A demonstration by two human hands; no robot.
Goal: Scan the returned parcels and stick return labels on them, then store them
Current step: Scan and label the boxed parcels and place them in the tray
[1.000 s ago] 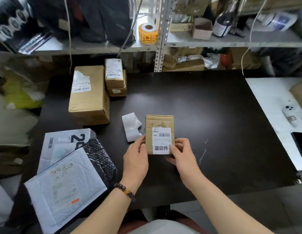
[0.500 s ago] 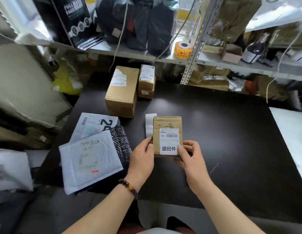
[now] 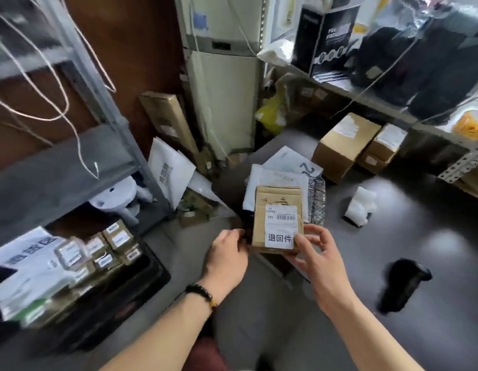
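Both hands, left (image 3: 227,259) and right (image 3: 319,261), pinch flat cardboard parcel (image 3: 275,196); smooth white rectangular label (image 3: 281,232) on front.

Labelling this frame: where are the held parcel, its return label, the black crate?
held parcel (image 3: 278,196): head view, bare cardboard top.
return label (image 3: 279,238): head view, printed characters.
black crate (image 3: 155,274): head view, right rim.

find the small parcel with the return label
Head view, centre: the small brown parcel is pinched by the right hand, left hand beside it, just before the white mailers.

Stockroom with metal shelving (image 3: 72,167) (labelled cartons (image 3: 342,145) around)
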